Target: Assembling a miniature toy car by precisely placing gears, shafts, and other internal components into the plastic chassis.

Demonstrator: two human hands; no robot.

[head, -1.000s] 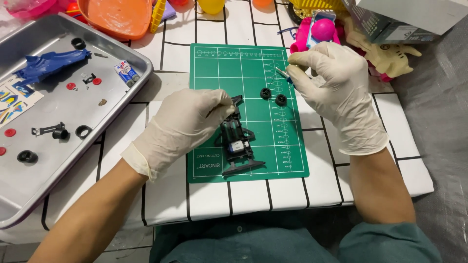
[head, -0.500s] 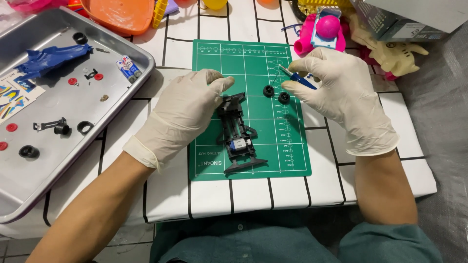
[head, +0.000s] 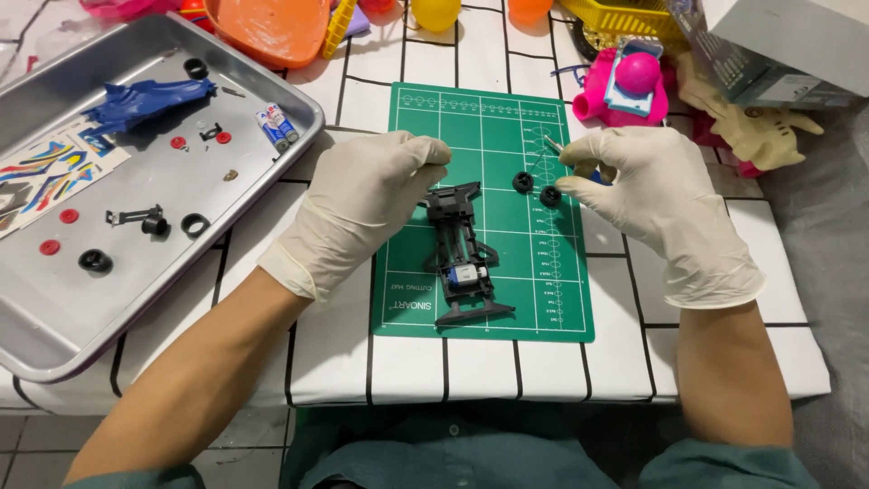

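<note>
So closest in, a black toy car chassis lies lengthwise on a green cutting mat, small motor showing near its near end. Left hand, in a whitish glove, rests over the chassis's far-left corner, fingers curled loosely and fingertips touching that end rather than really clamping it. Right hand, gloved too, hovers at the mat's right edge, thumb and forefinger pinched on a thin tool whose metal tip pokes out toward the left; can't tell exactly what kind of tool it is, most of it's buried in the hand. Two small black wheels sit on the mat just beside the right fingertips, between the hands, close to the chassis but not touching it. Off to the left a metal tray holds a blue car body, a sticker sheet, two small batteries, loose black tires and tiny red bits. Farther back there's a pink toy, an orange bowl and a grey box.
</note>
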